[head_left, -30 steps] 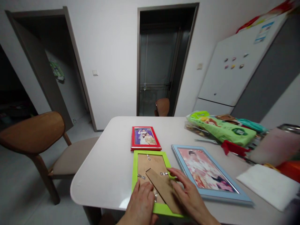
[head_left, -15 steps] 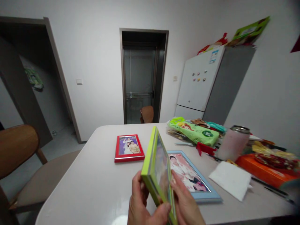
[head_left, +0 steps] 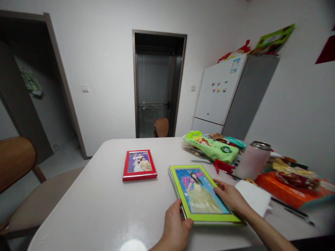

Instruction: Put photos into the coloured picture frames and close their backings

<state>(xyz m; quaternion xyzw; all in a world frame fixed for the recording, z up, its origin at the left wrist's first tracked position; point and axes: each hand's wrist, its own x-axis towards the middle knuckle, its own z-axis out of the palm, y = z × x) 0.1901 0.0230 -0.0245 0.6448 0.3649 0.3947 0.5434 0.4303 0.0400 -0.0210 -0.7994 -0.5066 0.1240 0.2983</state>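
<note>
A green photo frame lies face up, showing a figure in a yellow dress, on top of the blue frame, of which only a thin edge shows. My left hand grips the green frame's near left edge, fingers curled. My right hand rests on its right edge, fingers wrapped over the rim. A small red photo frame lies face up on the white table, to the left and farther back.
To the right lie a green wipes pack, a pink tumbler, a white cloth, an orange box and pens. A wooden chair stands at the left. A fridge and doorways are behind.
The green frame lay face down, was lifted and turned on edge, and now lies face up over the blue frame. Both hands stayed on it.
</note>
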